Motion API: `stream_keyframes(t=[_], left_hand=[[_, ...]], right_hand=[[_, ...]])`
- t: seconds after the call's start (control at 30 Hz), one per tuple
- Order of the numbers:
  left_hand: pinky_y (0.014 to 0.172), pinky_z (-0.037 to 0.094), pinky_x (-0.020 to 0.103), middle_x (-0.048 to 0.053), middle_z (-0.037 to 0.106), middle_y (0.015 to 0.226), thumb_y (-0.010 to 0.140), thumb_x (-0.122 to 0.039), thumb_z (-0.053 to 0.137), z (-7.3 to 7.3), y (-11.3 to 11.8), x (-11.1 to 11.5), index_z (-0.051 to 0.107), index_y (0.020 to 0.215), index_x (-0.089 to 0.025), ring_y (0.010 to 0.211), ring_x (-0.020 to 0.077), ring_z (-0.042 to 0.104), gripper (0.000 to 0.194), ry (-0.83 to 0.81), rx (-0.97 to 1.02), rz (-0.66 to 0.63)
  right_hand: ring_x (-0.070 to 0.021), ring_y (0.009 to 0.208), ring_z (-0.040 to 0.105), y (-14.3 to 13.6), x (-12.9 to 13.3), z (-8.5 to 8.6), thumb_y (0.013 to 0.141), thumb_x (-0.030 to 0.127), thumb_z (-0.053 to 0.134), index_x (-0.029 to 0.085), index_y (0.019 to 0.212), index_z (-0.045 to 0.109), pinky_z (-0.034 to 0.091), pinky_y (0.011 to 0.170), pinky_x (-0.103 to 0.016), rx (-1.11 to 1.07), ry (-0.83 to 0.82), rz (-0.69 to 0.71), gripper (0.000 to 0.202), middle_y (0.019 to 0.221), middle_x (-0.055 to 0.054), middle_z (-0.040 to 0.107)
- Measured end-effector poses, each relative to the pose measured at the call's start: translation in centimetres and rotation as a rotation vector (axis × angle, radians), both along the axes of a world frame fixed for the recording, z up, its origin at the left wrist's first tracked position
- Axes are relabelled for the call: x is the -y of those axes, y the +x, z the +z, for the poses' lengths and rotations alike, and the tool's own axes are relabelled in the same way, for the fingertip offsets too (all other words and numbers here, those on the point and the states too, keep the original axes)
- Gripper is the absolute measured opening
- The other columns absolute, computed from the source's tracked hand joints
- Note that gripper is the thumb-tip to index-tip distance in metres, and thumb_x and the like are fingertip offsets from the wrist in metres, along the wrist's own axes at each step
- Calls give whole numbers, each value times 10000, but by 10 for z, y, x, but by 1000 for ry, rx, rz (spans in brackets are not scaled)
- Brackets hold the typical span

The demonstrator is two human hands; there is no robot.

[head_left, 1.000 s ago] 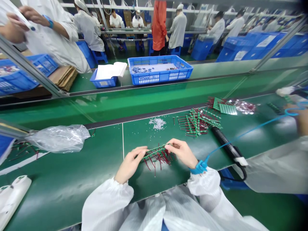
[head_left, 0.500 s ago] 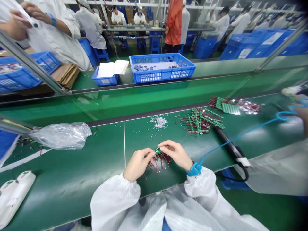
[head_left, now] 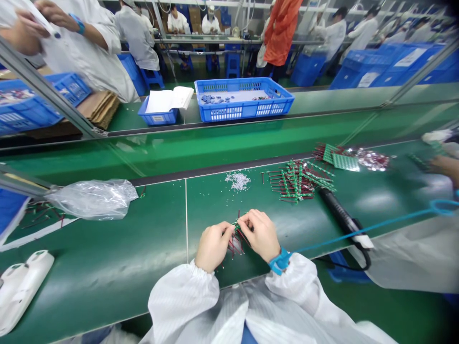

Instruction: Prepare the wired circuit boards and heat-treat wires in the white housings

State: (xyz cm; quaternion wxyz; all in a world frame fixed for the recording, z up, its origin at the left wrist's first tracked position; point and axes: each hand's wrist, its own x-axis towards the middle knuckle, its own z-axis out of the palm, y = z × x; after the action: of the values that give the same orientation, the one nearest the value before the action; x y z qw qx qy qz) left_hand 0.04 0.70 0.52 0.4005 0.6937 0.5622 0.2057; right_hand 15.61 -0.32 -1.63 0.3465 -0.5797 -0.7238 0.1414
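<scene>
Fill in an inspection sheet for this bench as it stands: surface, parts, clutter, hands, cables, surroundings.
Surface: green worktop, pale seam line across it.
Parts: wired green pieces in hand; heap of tiny pale pieces beyond; pile of green strips with dark red wires to the right.
Clutter: clear plastic bag and white casing at left; black cylindrical tool at right.
Hands: left hand and right hand pinch the wired pieces, fingers close together.
Cables: blue cord by the right wrist; black cable past the edge.
Surroundings: blue crate beyond; co-workers nearby.
</scene>
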Motion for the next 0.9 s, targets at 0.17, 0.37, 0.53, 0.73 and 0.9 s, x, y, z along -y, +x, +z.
stream_keyframes(t=[0.17, 0.37, 0.53, 0.73, 0.9], left_hand=[[577, 306, 244, -5, 603, 551, 888, -355, 409, -6, 6, 2, 555, 592, -205, 553, 154, 541, 362, 15, -54, 20], [585, 303, 242, 11, 621, 590, 897, -342, 400, -8, 11, 5, 582, 643, -214, 577, 164, 563, 339, 42, -166, 48], [576, 340, 236, 5, 607, 556, 877, -390, 416, -10, 2, 2, 565, 595, -193, 552, 147, 530, 375, -58, 27, 4], [485, 345, 203, 0, 620, 613, 872, -358, 415, -15, -4, -1, 618, 994, -146, 473, 103, 446, 318, -161, 270, -79], [551, 427, 226, 13, 667, 729, 854, -293, 439, -12, -4, 1, 418, 1308, -157, 519, 116, 513, 475, -167, 321, -98]], right_hand=[[-187, 716, 491, -3, 3, -4, 936, 289, 423, 216, 752, 546, 361, 679, -321, -24, -8, -14, 233, 731, -38, 575], [-204, 751, 493, 2, 1, -10, 933, 274, 422, 210, 757, 558, 369, 709, -334, 24, 15, -51, 232, 751, -50, 589], [-196, 718, 528, 30, -10, -20, 900, 333, 501, 229, 738, 633, 382, 680, -327, -26, -206, -51, 234, 729, -22, 628], [-219, 961, 548, 33, -6, -8, 896, 370, 506, 237, 929, 691, 403, 874, -370, -174, -192, 35, 230, 988, -58, 653], [-163, 730, 618, 13, -2, 6, 840, 308, 581, 215, 898, 681, 448, 705, -278, -401, -437, 227, 148, 777, 0, 693]])
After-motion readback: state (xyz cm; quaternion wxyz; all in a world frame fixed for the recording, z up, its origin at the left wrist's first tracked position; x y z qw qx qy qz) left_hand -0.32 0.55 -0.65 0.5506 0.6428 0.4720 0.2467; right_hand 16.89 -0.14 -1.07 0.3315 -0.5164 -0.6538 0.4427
